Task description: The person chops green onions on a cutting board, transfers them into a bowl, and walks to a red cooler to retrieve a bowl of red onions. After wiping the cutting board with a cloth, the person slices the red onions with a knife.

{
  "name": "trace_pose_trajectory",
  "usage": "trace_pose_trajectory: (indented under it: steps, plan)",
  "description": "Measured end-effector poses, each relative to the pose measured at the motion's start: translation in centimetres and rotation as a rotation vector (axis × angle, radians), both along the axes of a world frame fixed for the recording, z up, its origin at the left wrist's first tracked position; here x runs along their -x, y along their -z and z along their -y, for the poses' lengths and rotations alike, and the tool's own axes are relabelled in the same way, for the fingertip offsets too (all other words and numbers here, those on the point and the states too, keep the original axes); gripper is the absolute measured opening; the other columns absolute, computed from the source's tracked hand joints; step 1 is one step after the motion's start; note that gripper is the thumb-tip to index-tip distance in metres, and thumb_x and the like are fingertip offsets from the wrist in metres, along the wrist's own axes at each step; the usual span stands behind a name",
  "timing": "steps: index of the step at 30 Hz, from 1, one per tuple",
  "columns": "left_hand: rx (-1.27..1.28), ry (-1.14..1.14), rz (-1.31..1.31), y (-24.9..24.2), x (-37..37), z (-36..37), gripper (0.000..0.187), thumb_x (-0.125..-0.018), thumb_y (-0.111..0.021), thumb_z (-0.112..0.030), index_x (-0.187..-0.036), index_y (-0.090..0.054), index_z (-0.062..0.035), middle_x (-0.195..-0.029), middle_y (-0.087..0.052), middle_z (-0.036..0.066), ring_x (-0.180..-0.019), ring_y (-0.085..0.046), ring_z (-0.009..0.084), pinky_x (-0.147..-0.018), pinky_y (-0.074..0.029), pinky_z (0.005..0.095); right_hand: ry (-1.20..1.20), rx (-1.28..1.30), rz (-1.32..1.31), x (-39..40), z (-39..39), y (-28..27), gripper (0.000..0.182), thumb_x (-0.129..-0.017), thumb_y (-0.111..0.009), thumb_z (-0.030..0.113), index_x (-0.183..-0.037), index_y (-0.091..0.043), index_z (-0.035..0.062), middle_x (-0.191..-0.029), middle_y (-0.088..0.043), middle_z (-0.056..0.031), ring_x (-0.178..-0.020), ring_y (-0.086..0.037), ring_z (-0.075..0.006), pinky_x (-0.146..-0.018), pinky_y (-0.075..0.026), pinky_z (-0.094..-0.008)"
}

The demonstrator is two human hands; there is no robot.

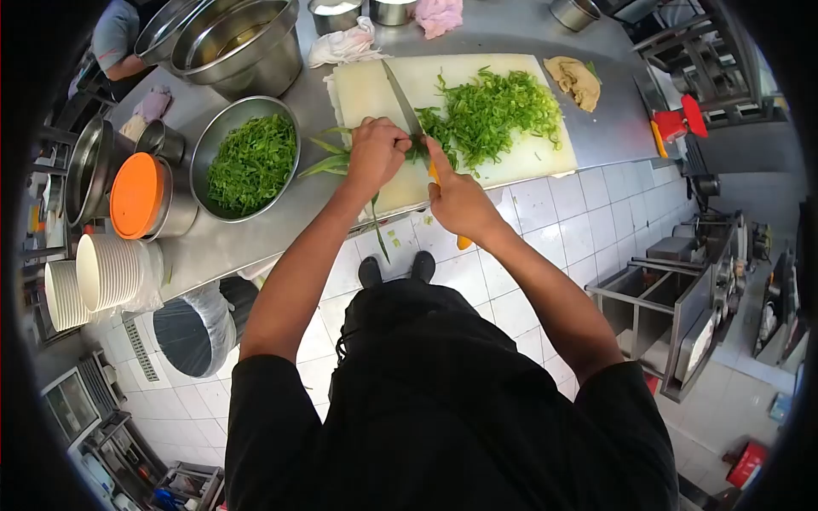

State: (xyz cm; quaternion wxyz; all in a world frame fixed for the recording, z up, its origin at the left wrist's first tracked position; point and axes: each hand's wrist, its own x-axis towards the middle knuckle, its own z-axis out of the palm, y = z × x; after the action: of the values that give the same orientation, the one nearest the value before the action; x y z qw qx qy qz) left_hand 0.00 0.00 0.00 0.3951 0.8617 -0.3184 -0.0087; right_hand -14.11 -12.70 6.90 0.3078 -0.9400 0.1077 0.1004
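My right hand (464,204) grips a kitchen knife (398,94) by its yellow-orange handle, with the blade pointing away over the white cutting board (360,92). Beside the blade, my left hand (377,153) is closed on long green leaves (328,160), which look like scallion greens. Their ends stick out to the left, and one strand hangs over the board's near edge. A loose pile of chopped greens (498,111) covers the board's right part. To the left stands a steel bowl (198,157) filled with more chopped greens (251,162).
Large steel pots (264,64) stand at the back left. Nearer are an orange lid (136,196) and stacked paper bowls (106,272). Cloths (345,44) lie behind the board, and a tan cloth (573,83) lies right. Another person's arm (128,66) shows far left. Below is a lined bin (192,332).
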Motion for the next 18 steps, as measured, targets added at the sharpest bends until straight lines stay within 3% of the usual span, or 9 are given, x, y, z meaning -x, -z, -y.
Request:
trace_pose_trajectory:
  steps: [8, 18]
  plan:
    - [0.163, 0.23, 0.197, -0.2, -0.4, -1.8, 0.014, -0.082, -0.071, -0.006, -0.095, -0.074, -0.0014, -0.099, -0.069, 0.009, -0.097, -0.063, 0.0289, -0.085, -0.052, 0.0374, 0.003, 0.044, 0.01, 0.0, 0.0, -0.1, 0.075, -0.093, -0.05, 0.011, -0.157, -0.01, 0.0144, -0.082, -0.065, -0.0312, -0.082, -0.064, -0.0485, -0.083, -0.049, -0.0549]
    - [0.146, 0.223, 0.118, -0.3, -0.8, -1.6, 0.01, -0.08, -0.07, -0.003, -0.09, -0.073, 0.0002, -0.094, -0.069, 0.012, -0.093, -0.063, 0.0312, -0.083, -0.052, 0.0395, -0.031, -0.042, 0.027, -2.5, 1.1, 0.5, 0.078, -0.09, -0.051, 0.009, -0.157, -0.011, 0.0118, -0.083, -0.065, -0.0315, -0.078, -0.064, -0.0484, -0.081, -0.05, -0.0548]
